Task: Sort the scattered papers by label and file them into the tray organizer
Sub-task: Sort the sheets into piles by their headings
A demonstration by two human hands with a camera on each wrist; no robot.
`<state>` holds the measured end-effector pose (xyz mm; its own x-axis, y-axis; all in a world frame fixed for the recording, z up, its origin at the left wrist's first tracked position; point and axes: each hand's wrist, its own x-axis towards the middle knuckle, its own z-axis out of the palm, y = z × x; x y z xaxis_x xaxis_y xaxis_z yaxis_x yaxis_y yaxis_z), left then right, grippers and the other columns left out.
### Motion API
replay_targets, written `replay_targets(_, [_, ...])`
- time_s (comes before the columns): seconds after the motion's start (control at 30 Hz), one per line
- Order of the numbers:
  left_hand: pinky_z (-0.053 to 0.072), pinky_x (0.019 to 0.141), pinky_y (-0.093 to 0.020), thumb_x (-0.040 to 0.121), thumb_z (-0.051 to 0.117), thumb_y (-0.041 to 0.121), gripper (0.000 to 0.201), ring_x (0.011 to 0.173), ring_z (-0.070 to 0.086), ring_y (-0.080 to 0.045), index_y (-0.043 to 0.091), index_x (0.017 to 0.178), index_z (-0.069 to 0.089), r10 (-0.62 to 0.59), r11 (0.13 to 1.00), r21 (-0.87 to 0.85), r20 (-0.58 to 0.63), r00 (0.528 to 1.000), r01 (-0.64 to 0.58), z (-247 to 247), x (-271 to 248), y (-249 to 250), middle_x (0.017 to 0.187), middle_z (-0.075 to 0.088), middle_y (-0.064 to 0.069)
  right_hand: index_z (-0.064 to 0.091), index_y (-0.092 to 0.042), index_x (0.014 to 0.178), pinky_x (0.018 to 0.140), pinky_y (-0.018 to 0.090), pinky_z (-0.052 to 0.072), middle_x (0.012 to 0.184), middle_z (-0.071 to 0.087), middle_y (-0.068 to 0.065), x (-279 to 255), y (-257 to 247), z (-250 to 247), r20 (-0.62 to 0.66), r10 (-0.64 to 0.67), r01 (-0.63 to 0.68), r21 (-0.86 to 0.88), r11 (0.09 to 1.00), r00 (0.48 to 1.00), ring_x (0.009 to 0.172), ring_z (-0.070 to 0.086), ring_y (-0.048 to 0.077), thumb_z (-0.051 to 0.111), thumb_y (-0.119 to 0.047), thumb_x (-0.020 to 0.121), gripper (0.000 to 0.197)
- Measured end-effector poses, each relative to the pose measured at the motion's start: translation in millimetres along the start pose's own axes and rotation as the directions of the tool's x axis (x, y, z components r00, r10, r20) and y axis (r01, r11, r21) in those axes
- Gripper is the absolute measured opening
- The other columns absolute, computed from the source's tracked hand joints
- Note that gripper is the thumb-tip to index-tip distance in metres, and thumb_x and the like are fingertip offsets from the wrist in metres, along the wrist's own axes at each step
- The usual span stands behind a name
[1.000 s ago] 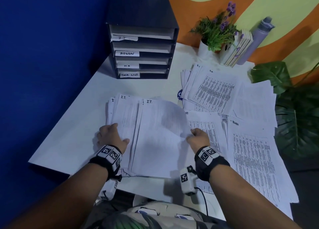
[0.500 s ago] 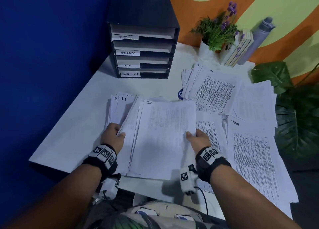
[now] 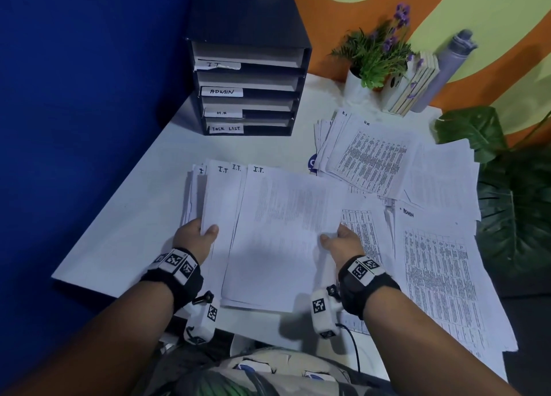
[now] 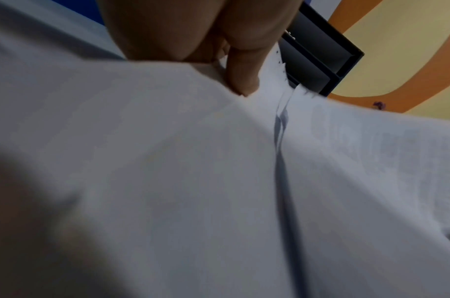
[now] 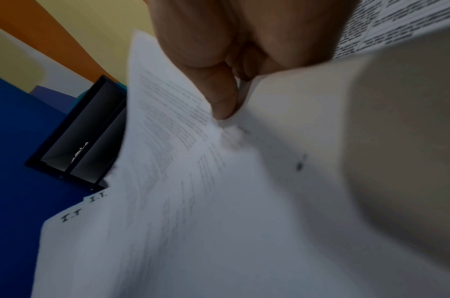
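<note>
1. The I.T. papers point(image 3: 277, 231) lie fanned at the centre of the head view, their handwritten labels showing along the top edges, probably so each sheet can be checked against the others.
2. The left hand point(image 3: 195, 236) grips the left part of the fan, thumb on top and fingers under, likely to hold those sheets in place.
3. The right hand point(image 3: 343, 242) pinches the right edge of the top sheet; the right wrist view shows the paper puckered at the thumb, a grip fit for drawing the fan together.
4. The tray organizer point(image 3: 247, 76) stands at upper centre, well apart from the papers, its top slot marked I.T.
5. The H.R. pile point(image 3: 369, 154) and the ADMIN sheets point(image 3: 441, 264) lie to the right, kept apart by label and not yet filed.
</note>
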<state>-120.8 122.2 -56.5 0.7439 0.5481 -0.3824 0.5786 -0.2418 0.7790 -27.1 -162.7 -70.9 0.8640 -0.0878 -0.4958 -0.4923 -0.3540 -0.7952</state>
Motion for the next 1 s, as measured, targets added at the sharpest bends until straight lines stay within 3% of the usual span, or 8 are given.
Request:
replay_targets(0.13, [0.042, 0.074, -0.025, 0.088, 0.068, 0.023, 0.013, 0.082, 0.059, -0.023, 0.013, 0.093, 0.062, -0.016, 1.000, 0.011, -0.004, 1.000, 0.016, -2.3, 0.6, -0.5, 0.091, 0.065, -0.005, 0.064, -0.003, 0.107, 0.096, 0.038, 0.049, 0.106, 0.068, 0.012, -1.6, 0.6, -3.5, -0.007, -0.028, 0.028, 0.027, 0.999, 1.000, 0.099, 0.065, 0.028, 0.060, 0.006, 0.086, 0.024])
replay_targets(0.23, [0.044, 0.076, -0.026, 0.083, 0.074, 0.027, 0.021, 0.085, 0.061, -0.023, 0.014, 0.097, 0.064, -0.044, 0.998, -0.048, -0.003, 0.999, 0.044, -3.9, 0.2, 0.2, 0.091, 0.066, -0.002, 0.061, -0.008, 0.109, 0.103, 0.043, 0.045, 0.114, 0.065, 0.007, 2.3, 5.5, -4.2, 0.011, -0.033, 0.033, 0.001, 0.999, 0.999, 0.105, 0.062, 0.024, 0.064, -0.003, 0.081, 0.029])
replay_targets(0.47, [0.048, 0.074, -0.027, 0.079, 0.077, 0.030, 0.019, 0.076, 0.063, -0.015, 0.019, 0.089, 0.066, -0.060, 0.991, -0.121, -0.040, 0.997, 0.055, -0.3, 2.2, 0.7, 0.082, 0.068, 0.006, 0.062, -0.011, 0.089, 0.083, 0.035, 0.050, 0.086, 0.064, 0.008, 3.7, 2.3, -7.3, 0.018, -0.020, 0.020, -0.013, 1.000, 1.000, 0.082, 0.060, 0.022, 0.063, -0.001, 0.085, 0.011])
replay_targets(0.53, [0.048, 0.072, -0.028, 0.086, 0.069, 0.032, 0.022, 0.071, 0.060, -0.018, 0.010, 0.088, 0.066, -0.040, 0.995, -0.091, -0.056, 0.998, 0.035, -0.2, 4.0, -0.1, 0.078, 0.065, 0.001, 0.057, -0.011, 0.079, 0.074, 0.032, 0.046, 0.079, 0.059, 0.010, 6.4, 4.3, -7.7, -0.002, 0.007, -0.007, 0.007, 1.000, 1.000, 0.077, 0.057, 0.022, 0.066, -0.001, 0.081, 0.014])
replay_targets(0.73, [0.044, 0.075, -0.027, 0.089, 0.065, 0.019, 0.013, 0.082, 0.059, -0.024, 0.009, 0.097, 0.066, -0.027, 1.000, -0.013, -0.062, 0.998, 0.026, -1.1, 5.6, -0.6, 0.090, 0.065, -0.005, 0.065, -0.010, 0.080, 0.086, 0.039, 0.051, 0.085, 0.068, 0.010, 5.7, 5.1, -11.6, 0.001, -0.004, 0.004, 0.091, 0.996, 1.000, 0.084, 0.065, 0.026, 0.066, 0.006, 0.082, 0.016])
replay_targets(0.87, [0.050, 0.084, -0.031, 0.086, 0.067, 0.015, 0.012, 0.088, 0.063, -0.024, 0.020, 0.097, 0.067, -0.006, 0.992, -0.125, -0.015, 1.000, 0.004, 0.4, 3.3, 1.2, 0.092, 0.069, 0.000, 0.061, -0.014, 0.072, 0.077, 0.035, 0.049, 0.073, 0.065, 0.005, 0.2, -1.2, -11.9, 0.013, -0.044, 0.042, 0.135, 0.990, 0.999, 0.074, 0.060, 0.022, 0.063, 0.012, 0.083, 0.027])
replay_targets(0.93, [0.050, 0.081, -0.027, 0.087, 0.066, 0.010, 0.017, 0.089, 0.064, -0.021, 0.024, 0.098, 0.067, 0.014, 0.970, -0.242, 0.035, 0.999, -0.005, 5.6, -0.5, 5.1, 0.091, 0.069, 0.005, 0.062, -0.017, 0.080, 0.073, 0.032, 0.049, 0.071, 0.068, 0.000, -1.7, -4.8, -10.1, 0.068, -0.071, 0.057, 0.199, 0.978, 0.995, 0.071, 0.059, 0.021, 0.060, 0.014, 0.084, 0.031])
replay_targets(1.0, [0.052, 0.078, -0.027, 0.091, 0.062, 0.011, 0.017, 0.089, 0.065, -0.019, 0.022, 0.103, 0.066, 0.021, 0.942, -0.334, 0.122, 0.992, 0.021, 11.5, -6.3, 12.0, 0.094, 0.069, 0.004, 0.062, -0.021, 0.108, 0.083, 0.036, 0.051, 0.089, 0.073, -0.001, -2.0, -6.3, -6.5, 0.127, -0.096, 0.064, 0.234, 0.970, 0.987, 0.087, 0.065, 0.022, 0.062, 0.008, 0.084, 0.038])
